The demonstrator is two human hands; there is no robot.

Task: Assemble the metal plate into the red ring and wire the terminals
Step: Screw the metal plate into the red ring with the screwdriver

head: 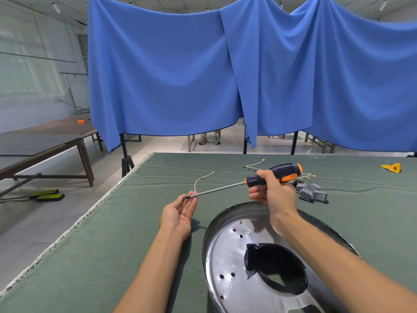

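A shiny round metal plate [228, 263] with a large dark cut-out and several small holes lies on the green cloth at the lower right; red shows through some holes. My right hand [274, 190] grips the black-and-orange handle of a screwdriver [279, 172] above the plate's far edge, its shaft pointing left. My left hand [180, 213] is palm up, its fingertips pinching a small screw at the screwdriver tip. A white wire [198, 180] with brass terminals lies just behind the left hand.
More wires with ring terminals [255, 164] and several grey terminal blocks [312, 192] lie behind the right hand. A yellow object [392, 167] sits far right. The table's left edge [90, 213] drops to the floor. Blue curtains hang behind.
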